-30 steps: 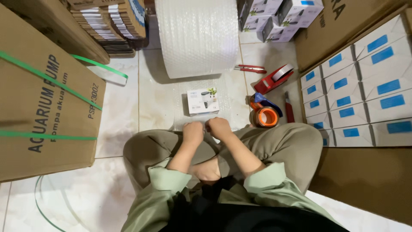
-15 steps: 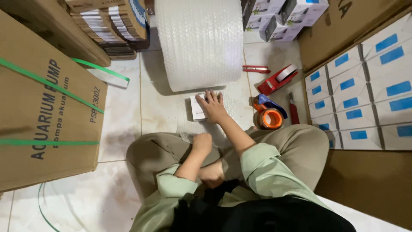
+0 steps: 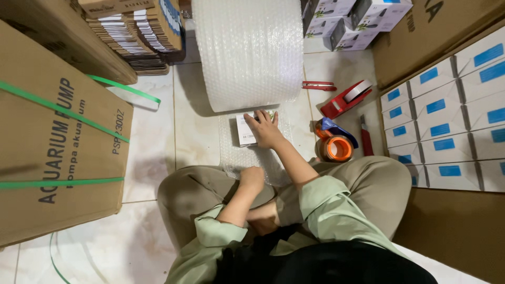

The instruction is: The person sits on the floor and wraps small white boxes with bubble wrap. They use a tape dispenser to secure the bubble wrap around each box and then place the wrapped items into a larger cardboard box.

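In the head view, the right hand (image 3: 264, 128) lies flat with fingers spread on a small white box (image 3: 245, 130), which sits on a sheet of bubble wrap (image 3: 247, 155) on the tiled floor (image 3: 152, 142), just in front of the big bubble wrap roll (image 3: 247, 52). The left hand (image 3: 251, 178) is curled closed on the sheet's near edge by the knee. An orange tape dispenser (image 3: 336, 147) lies just right of the forearm.
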